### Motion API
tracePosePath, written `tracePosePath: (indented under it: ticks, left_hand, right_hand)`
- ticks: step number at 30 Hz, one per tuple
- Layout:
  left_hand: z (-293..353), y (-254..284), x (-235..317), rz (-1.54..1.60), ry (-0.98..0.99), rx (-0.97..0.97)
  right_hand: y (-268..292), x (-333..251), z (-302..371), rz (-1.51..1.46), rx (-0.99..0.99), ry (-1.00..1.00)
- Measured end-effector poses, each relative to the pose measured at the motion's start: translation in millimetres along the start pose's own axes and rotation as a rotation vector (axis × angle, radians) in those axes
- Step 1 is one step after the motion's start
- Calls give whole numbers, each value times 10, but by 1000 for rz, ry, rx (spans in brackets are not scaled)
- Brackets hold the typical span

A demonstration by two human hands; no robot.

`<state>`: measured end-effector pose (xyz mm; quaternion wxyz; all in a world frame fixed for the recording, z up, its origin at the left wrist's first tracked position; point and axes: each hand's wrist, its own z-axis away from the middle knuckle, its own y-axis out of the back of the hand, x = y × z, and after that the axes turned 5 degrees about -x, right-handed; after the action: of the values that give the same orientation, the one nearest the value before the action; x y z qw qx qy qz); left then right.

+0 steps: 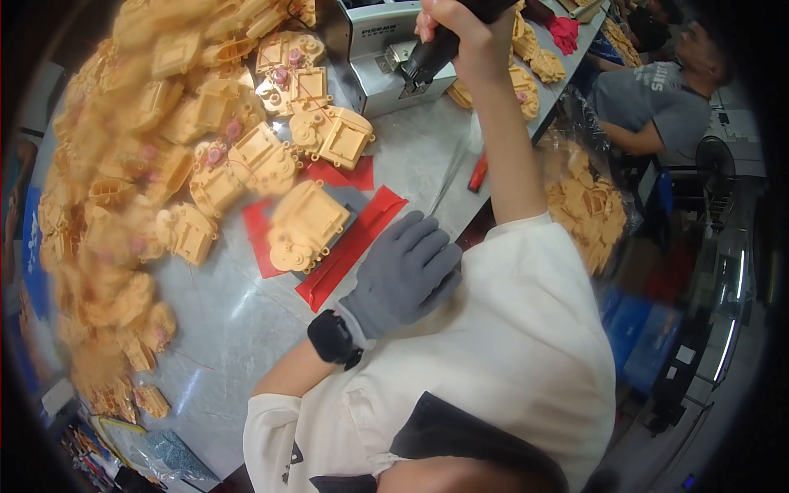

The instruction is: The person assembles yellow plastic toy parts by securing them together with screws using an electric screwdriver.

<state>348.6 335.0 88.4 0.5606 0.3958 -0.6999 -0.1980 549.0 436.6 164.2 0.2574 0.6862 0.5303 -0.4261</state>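
My right hand [470, 33] is bare and wrapped round a black electric screwdriver [434, 56]. The driver's tip points down at the front of a grey metal screw feeder box [362, 70]. My left hand [404, 275], in a grey glove with a black watch at the wrist, lies palm down with fingers stretched out, holding nothing. It is just right of a red strip [352, 246] on the bench. Beyond that strip a yellow plastic housing [308, 222] sits on a dark pad between red strips, touched by neither hand.
A large pile of yellow housings [148, 164], some with pink parts and thin red wires, fills the left of the metal bench [263, 320]. A red-handled tool [477, 172] lies near the right edge. Beyond it are a bag of yellow parts [582, 205] and a co-worker [657, 99].
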Motion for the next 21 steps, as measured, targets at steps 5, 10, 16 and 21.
tracePosePath:
  ticks: [5, 10, 16, 21]
  left_hand:
    - [460, 513, 51, -191, 281, 487]
    - [846, 302, -211, -234, 565, 594]
    - [872, 62, -293, -176, 614, 644]
    - [923, 20, -351, -225, 639, 664]
  right_hand:
    - [69, 83, 27, 37, 66, 44]
    - [4, -183, 130, -24, 179, 116]
    - [600, -246, 285, -70, 149, 207]
    - [781, 205, 590, 62, 356, 15]
